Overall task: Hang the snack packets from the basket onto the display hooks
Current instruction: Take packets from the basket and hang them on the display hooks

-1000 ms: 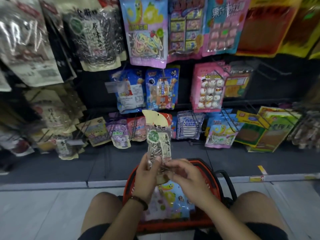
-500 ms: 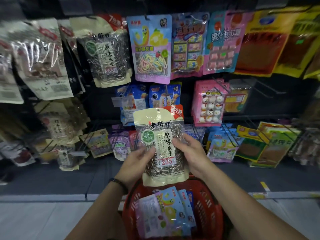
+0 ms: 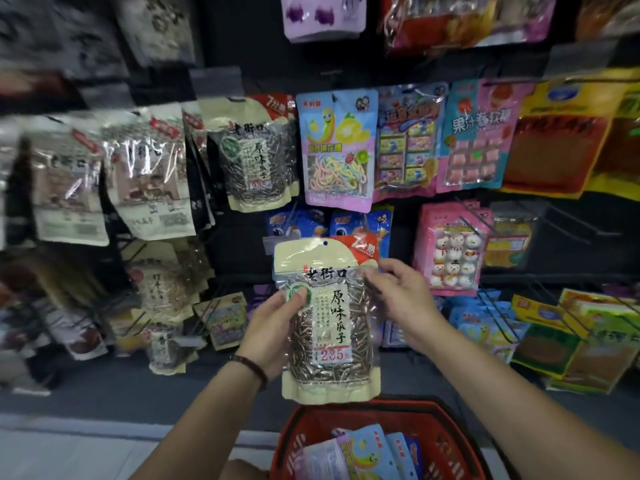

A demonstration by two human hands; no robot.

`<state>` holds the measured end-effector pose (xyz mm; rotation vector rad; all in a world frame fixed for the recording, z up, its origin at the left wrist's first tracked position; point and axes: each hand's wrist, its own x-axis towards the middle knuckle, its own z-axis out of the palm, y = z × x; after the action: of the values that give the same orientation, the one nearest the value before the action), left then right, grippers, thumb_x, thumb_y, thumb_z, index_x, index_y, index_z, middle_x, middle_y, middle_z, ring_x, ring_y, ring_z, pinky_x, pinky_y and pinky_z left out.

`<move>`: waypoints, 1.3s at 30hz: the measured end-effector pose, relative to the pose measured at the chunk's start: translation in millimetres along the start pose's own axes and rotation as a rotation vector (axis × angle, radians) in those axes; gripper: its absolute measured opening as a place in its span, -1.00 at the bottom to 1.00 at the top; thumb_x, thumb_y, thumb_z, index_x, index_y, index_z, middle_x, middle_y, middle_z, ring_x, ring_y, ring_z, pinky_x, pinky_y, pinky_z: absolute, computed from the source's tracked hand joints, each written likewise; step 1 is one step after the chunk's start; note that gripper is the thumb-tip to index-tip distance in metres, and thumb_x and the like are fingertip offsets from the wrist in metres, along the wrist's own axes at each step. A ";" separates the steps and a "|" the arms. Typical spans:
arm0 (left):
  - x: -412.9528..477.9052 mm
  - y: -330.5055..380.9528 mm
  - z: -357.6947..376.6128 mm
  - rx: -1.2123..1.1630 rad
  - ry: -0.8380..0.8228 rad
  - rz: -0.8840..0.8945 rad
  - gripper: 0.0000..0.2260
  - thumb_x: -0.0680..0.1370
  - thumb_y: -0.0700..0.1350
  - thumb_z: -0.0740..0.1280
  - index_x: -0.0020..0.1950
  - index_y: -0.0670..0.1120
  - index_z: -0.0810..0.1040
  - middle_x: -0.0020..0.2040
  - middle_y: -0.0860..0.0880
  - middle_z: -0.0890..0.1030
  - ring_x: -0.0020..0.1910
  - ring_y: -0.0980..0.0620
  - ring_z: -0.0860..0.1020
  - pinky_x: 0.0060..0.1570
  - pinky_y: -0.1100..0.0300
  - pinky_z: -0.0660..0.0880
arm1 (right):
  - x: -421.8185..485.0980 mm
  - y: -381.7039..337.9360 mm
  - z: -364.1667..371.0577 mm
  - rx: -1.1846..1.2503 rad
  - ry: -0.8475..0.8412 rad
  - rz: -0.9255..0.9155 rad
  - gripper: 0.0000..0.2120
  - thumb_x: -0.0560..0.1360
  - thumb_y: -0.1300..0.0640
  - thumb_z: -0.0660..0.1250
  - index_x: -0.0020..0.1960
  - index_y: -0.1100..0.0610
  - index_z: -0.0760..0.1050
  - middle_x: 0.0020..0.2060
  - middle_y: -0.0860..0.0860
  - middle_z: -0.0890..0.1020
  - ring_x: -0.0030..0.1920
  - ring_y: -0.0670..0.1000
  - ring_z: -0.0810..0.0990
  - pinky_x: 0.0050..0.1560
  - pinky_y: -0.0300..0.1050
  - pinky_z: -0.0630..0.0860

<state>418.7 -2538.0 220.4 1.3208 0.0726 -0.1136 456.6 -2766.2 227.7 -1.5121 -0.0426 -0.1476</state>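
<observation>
I hold a cream-and-clear sunflower seed packet (image 3: 329, 323) upright in front of the display. My left hand (image 3: 277, 323) grips its left edge and my right hand (image 3: 398, 296) pinches its upper right side. The hang hole at its top is free of any hook. A matching seed packet (image 3: 252, 157) hangs on a display hook up and to the left. Below, the red basket (image 3: 446, 445) holds several blue and pink packets (image 3: 367, 455).
Rows of hung snack packets fill the dark display: a pastel noodle-candy packet (image 3: 337, 150), a pink snowman marshmallow packet (image 3: 453, 251), yellow packets (image 3: 554, 140) at the right, and blurred brown packets (image 3: 145, 174) at the left. A dark low shelf (image 3: 104, 393) runs beneath them.
Both hands have lifted the seed packet out of the basket and turned it face-on. My view has tilted upward, bringing higher rows of the display into sight.
</observation>
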 end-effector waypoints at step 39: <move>152.6 264.2 -72.1 0.186 0.409 0.540 -0.85 0.60 0.00 0.52 0.05 0.16 0.57 -0.11 0.19 0.58 -0.03 0.02 0.66 0.23 -0.11 0.62 | 197.6 -198.8 199.6 -0.254 0.143 -0.407 -0.68 0.63 -0.09 0.42 -0.05 0.18 0.68 -0.15 0.11 0.76 -0.10 0.18 0.70 -0.18 -0.02 0.45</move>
<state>603.8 -2410.3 438.9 1.4908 0.0497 0.6226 640.5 -2591.5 460.3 -1.7272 -0.2246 -0.6059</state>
